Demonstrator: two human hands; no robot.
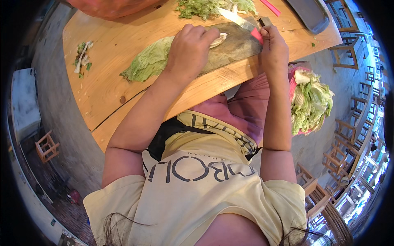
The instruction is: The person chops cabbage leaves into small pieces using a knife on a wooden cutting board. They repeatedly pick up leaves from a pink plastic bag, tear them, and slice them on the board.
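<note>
My left hand point(190, 50) rests over a napa cabbage point(150, 58), gripping it near the stem end. Its leafy end points left over the wooden table, and its pale cut base lies on a worn, dark cutting board point(235, 43). In my right hand point(274, 46) is a knife point(237, 20) with a red-pink part near the handle; the blade slants up and to the left over the board. Just beyond the board lies a heap of loose cabbage leaves point(200, 9).
A large red-orange container or bag point(114, 6) stands at the table's far left. Leaf scraps point(82, 58) lie on the left. A dark tray point(309, 15) and a pink strip point(271, 6) are at the far right. Below the table's right edge, a pink bag holds cabbage leaves point(311, 103).
</note>
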